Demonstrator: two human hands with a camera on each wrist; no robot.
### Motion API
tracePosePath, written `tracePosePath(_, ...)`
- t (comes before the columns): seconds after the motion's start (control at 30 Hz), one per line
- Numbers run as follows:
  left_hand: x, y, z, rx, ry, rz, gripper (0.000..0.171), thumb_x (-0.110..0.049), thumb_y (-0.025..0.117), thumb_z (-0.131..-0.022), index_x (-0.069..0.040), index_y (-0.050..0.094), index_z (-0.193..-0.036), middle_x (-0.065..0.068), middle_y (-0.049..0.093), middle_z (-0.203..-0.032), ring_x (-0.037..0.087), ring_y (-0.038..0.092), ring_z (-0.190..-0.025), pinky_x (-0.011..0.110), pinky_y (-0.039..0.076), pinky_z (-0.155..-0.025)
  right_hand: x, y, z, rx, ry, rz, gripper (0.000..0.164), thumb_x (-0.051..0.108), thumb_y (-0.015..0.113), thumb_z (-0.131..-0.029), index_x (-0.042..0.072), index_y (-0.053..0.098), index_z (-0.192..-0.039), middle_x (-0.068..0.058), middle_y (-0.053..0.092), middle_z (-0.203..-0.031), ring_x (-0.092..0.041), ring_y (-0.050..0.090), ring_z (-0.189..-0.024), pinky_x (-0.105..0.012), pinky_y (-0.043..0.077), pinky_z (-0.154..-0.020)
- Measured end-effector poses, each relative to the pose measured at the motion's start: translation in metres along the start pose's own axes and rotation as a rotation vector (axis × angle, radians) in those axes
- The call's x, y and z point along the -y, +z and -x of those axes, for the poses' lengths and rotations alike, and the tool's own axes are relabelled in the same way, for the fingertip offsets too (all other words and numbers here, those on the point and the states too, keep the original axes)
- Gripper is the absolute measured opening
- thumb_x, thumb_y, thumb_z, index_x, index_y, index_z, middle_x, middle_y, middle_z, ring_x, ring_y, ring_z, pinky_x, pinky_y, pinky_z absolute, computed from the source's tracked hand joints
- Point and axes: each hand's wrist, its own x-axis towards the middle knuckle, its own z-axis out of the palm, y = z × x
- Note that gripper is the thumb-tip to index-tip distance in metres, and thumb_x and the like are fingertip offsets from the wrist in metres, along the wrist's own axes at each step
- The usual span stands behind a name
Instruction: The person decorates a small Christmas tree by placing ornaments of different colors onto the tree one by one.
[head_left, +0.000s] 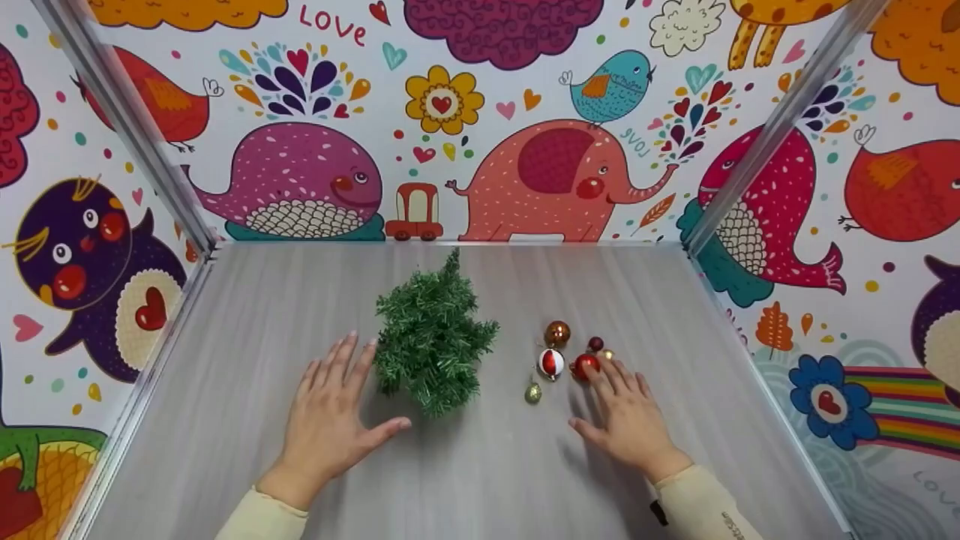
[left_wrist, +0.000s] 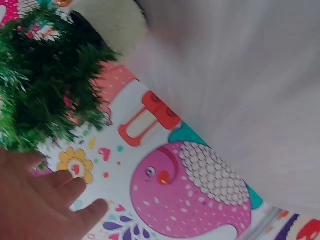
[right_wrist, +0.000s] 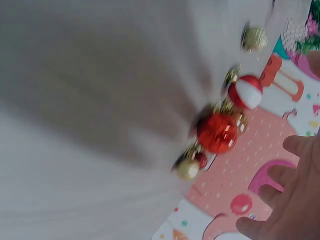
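A small green artificial Christmas tree stands on the table left of centre, its leafy branches also filling the upper left of the left wrist view. Beside its left side is my left hand, fingers extended and thumb spread, holding nothing. To the right lies a loose group of Christmas baubles: a copper one, a red-and-white one, a shiny red one, a small dark red one and small gold ones. Over the group's right edge hovers my right hand, fingers spread, with nothing gripped.
The wood-grain table is bounded by printed cartoon walls at the back and both sides. Metal frame posts rise at the corners. A metal edge strip borders the right side.
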Motion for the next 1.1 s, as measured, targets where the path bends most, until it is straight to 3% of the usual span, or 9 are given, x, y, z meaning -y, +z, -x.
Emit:
tracePosePath(0.23, -0.02, 0.013, -0.009, -0.125, 0.055, 0.078, 0.105, -0.063, 0.075, -0.076, -0.009, 0.032, -0.155, 0.02, 0.037, -0.153, 0.039, 0.046, -0.131, 0.058, 0.038, -0.104, 0.024, 0.009, -0.007, -0.016, -0.117, -0.034, 0.083, 0.058, 0.071, -0.082, 0.012, 0.049, -0.147, -0.014, 0.05, -0.144, -0.036, 0.048, -0.13, -0.062, 0.035, -0.105)
tracePosePath(0.47, -0.027, 0.021, -0.012, -0.128, 0.063, 0.094, 0.095, -0.054, 0.08, -0.076, -0.011, 0.04, -0.151, 0.02, 0.041, -0.149, 0.042, 0.055, -0.118, 0.058, 0.045, -0.096, 0.039, 0.018, -0.016, 0.014, -0.144, -0.036, 0.07, 0.05, 0.072, -0.085, 0.012, 0.055, -0.141, -0.011, 0.059, -0.132, -0.034, 0.056, -0.12, -0.053, 0.049, -0.095)
tracePosePath(0.63, -0.025, 0.023, -0.013, -0.143, 0.066, 0.081, 0.091, -0.048, 0.084, -0.075, -0.01, 0.044, -0.148, 0.02, 0.044, -0.147, 0.042, 0.056, -0.115, 0.058, 0.046, -0.094, 0.043, 0.029, -0.024, -0.029, -0.177, -0.03, 0.053, 0.035, 0.078, -0.083, 0.008, 0.064, -0.127, -0.007, 0.063, -0.116, -0.03, 0.063, -0.106, -0.046, 0.055, -0.083)
tracePosePath(0.73, -0.023, 0.025, -0.015, -0.164, 0.076, 0.074, 0.09, -0.045, 0.085, -0.074, -0.01, 0.046, -0.147, 0.021, 0.047, -0.144, 0.041, 0.057, -0.114, 0.057, 0.047, -0.092, 0.046, 0.036, -0.03, -0.063, -0.163, -0.03, 0.041, 0.029, 0.079, -0.083, 0.009, 0.066, -0.116, -0.006, 0.064, -0.108, -0.028, 0.065, -0.096, -0.045, 0.056, -0.075)
tracePosePath(0.87, -0.023, 0.026, -0.017, -0.179, 0.082, 0.078, 0.089, -0.043, 0.086, -0.073, -0.009, 0.047, -0.145, 0.021, 0.049, -0.142, 0.042, 0.058, -0.114, 0.056, 0.048, -0.091, 0.049, 0.042, -0.036, -0.089, -0.084, -0.027, 0.033, 0.028, 0.079, -0.083, 0.011, 0.067, -0.108, -0.005, 0.065, -0.099, -0.027, 0.066, -0.089, -0.044, 0.056, -0.069)
tracePosePath(0.97, -0.022, 0.026, -0.018, -0.182, 0.083, 0.081, 0.087, -0.043, 0.086, -0.073, -0.009, 0.047, -0.144, 0.021, 0.05, -0.141, 0.042, 0.058, -0.114, 0.056, 0.048, -0.091, 0.051, 0.045, -0.04, -0.099, -0.04, -0.021, 0.033, 0.031, 0.08, -0.082, 0.01, 0.066, -0.104, -0.004, 0.065, -0.094, -0.026, 0.066, -0.083, -0.045, 0.056, -0.064)
tracePosePath(1.1, -0.022, 0.027, -0.018, -0.186, 0.087, 0.085, 0.086, -0.042, 0.086, -0.073, -0.01, 0.048, -0.143, 0.021, 0.051, -0.139, 0.042, 0.058, -0.113, 0.056, 0.048, -0.091, 0.051, 0.05, -0.043, -0.122, -0.055, -0.022, 0.034, 0.03, 0.082, -0.08, 0.009, 0.066, -0.1, -0.004, 0.063, -0.088, -0.027, 0.065, -0.078, -0.045, 0.055, -0.061)
